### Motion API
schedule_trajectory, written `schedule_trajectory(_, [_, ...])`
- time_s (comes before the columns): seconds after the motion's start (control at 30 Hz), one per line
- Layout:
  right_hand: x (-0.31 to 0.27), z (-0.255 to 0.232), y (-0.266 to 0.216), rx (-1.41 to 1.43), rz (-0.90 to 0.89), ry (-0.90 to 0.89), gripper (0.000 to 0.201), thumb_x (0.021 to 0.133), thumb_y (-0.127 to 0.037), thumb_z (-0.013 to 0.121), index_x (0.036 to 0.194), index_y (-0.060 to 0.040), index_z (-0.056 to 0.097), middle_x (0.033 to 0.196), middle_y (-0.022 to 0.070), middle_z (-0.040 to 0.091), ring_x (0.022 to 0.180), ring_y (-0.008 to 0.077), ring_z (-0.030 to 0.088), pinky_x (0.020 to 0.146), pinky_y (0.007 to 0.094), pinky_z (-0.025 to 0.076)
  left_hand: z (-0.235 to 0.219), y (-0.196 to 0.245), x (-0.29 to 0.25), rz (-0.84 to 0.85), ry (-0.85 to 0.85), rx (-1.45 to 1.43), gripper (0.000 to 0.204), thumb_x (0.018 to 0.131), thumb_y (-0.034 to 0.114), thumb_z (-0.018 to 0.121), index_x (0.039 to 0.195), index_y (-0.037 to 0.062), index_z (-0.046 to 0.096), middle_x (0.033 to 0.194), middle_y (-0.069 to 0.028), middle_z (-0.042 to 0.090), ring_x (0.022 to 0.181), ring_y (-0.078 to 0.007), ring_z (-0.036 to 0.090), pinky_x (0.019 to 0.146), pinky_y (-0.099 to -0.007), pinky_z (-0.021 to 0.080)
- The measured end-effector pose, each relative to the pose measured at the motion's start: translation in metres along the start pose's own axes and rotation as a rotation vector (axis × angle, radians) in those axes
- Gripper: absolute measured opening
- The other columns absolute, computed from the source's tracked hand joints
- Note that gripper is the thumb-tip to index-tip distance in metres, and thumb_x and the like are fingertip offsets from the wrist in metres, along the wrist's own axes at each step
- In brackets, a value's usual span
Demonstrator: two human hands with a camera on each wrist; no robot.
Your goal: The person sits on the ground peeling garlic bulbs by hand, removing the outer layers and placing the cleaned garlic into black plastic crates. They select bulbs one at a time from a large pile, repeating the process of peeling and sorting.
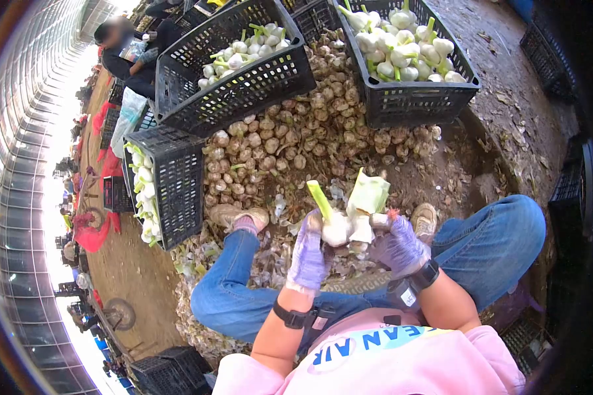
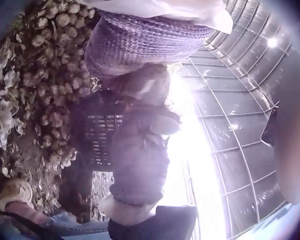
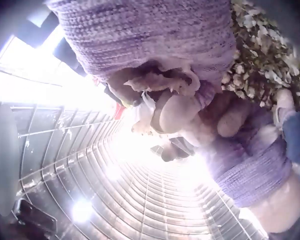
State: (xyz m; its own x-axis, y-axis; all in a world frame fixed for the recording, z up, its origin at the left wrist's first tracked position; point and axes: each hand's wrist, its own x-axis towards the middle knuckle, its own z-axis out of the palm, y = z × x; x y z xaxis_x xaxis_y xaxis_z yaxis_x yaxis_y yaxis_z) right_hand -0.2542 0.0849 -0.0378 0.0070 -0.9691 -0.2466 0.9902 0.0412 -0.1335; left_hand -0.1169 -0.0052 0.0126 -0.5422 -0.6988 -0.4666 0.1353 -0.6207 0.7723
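In the head view my left hand point(image 1: 308, 257), in a purple knit glove, grips a white garlic bulb point(image 1: 337, 229) with a short green stem pointing up and away. Just to its right my right hand point(image 1: 402, 249), gloved alike, pinches a pale green-white piece of garlic husk point(image 1: 369, 196) beside the bulb. The right wrist view has the right glove point(image 3: 150, 35) across the top, with the bulb point(image 3: 179, 112) under it and the left glove point(image 3: 252, 155) lower right. Both gloves also show in the left wrist view, where the bulb is mostly hidden.
A heap of untrimmed garlic point(image 1: 277, 141) lies ahead of my feet. Black crates of trimmed bulbs stand around it: a tilted crate point(image 1: 237, 99), a right crate point(image 1: 418, 102) and a left crate point(image 1: 171, 187). Loose skins litter the ground. Another person point(image 1: 132, 59) sits at the far left.
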Motion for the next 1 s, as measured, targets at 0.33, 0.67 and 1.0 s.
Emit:
schedule_trajectory(0.33, [-0.002, 0.039, -0.02, -0.078, -0.151, 0.216, 0.035, 0.088, -0.018, 0.048, 0.118, 0.0008, 0.048, 0.106, 0.0155, 0.06, 0.097, 0.0293, 0.061, 0.077, 0.0377, 0.052, -0.008, 0.025, -0.003, 0.032, -0.246, -0.006, 0.067, 0.074, 0.028, 0.074, 0.128, 0.0026, 0.042, 0.115, -0.0091, 0.055, 0.107, -0.0205, 0.053, 0.094, -0.0332, 0.042])
schedule_trajectory(0.67, [0.003, 0.031, -0.032, 0.084, -0.437, 0.189, 0.035, 0.087, -0.016, 0.056, 0.116, 0.0003, 0.048, 0.11, 0.0138, 0.056, 0.102, 0.0269, 0.056, 0.091, 0.0423, 0.047, -0.024, 0.012, -0.002, 0.16, -0.026, 0.077, 0.062, 0.075, 0.026, 0.074, 0.121, -0.0041, 0.047, 0.112, -0.0128, 0.058, 0.103, -0.0223, 0.057, 0.09, -0.0314, 0.046])
schedule_trajectory(1.0, [-0.008, 0.052, -0.024, -1.32, -0.597, 0.006, 0.048, 0.08, -0.013, 0.067, 0.123, -0.0038, 0.049, 0.116, 0.0117, 0.051, 0.105, 0.0215, 0.053, 0.091, 0.03, 0.042, -0.026, 0.014, 0.0, 0.248, -0.034, -0.137, 0.065, 0.069, 0.031, 0.078, 0.121, 0.0039, 0.048, 0.111, -0.0088, 0.058, 0.101, -0.0232, 0.059, 0.085, -0.0386, 0.052])
